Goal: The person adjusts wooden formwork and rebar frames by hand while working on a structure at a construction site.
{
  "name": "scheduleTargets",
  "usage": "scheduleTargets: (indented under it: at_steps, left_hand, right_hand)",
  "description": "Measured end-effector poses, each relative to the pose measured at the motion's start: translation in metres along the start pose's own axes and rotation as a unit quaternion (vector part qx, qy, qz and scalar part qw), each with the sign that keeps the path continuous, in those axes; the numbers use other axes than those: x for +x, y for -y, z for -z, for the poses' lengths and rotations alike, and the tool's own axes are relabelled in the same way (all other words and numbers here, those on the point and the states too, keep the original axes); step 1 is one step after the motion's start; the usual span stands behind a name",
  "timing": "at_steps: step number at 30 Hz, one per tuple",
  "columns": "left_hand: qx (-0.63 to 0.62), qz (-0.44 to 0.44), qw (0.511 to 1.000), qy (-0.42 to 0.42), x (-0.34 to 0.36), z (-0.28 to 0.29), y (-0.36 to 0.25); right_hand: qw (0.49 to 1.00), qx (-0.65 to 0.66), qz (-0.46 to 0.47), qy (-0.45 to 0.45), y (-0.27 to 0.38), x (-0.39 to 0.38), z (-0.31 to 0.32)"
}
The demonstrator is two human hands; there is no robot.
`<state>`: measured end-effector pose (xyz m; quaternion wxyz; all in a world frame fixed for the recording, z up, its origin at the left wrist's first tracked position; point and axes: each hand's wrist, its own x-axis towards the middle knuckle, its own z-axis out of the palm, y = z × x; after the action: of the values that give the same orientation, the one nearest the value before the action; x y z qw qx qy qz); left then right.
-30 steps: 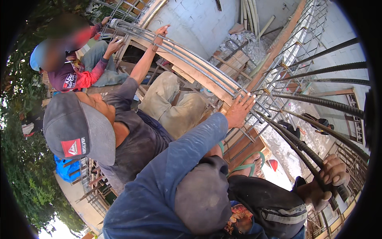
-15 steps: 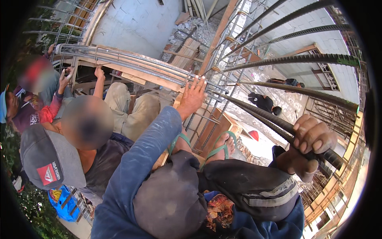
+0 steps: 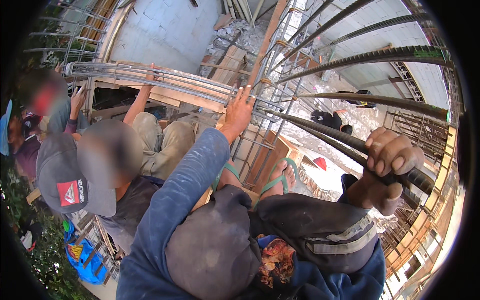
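My right hand [image 3: 387, 167] is closed in a fist around a thick ribbed rebar [image 3: 345, 142], near its end. This rebar runs away from me to the rebar cage [image 3: 200, 85], which lies across wooden planks [image 3: 190, 102]. My left hand [image 3: 240, 112] reaches to the cage with fingers spread and rests on its bars. Left of the cage, a worker in a grey cap [image 3: 65, 175] also holds the cage with a raised hand [image 3: 150, 75]. My feet in green sandals [image 3: 280, 177] are below the cage.
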<state>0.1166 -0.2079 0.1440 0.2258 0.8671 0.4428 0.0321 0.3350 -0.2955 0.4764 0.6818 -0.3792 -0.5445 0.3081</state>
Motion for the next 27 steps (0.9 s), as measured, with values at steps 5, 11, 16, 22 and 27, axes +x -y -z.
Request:
scheduleTargets:
  at_steps: [5, 11, 16, 22, 27]
  left_hand:
    - [0.035, -0.001, 0.998, -0.057, -0.010, -0.004, 0.008]
    - [0.092, -0.023, 0.994, -0.049, -0.010, -0.002, -0.001]
    - [0.053, -0.005, 0.998, -0.040, -0.019, 0.006, 0.008]
    - [0.040, -0.018, 0.999, -0.008, -0.007, 0.011, -0.006]
    - [0.078, -0.009, 0.996, -0.042, -0.018, 0.006, 0.006]
  right_hand:
    - [1.000, 0.007, -0.008, 0.009, -0.004, 0.000, -0.008]
    - [0.999, -0.039, -0.005, -0.001, 0.004, -0.007, 0.008]
    - [1.000, -0.018, -0.014, 0.000, -0.002, -0.002, -0.008]
    - [0.998, -0.038, -0.026, 0.037, 0.008, -0.001, 0.004]
    - [1.000, -0.001, -0.018, -0.004, 0.000, -0.001, -0.008]
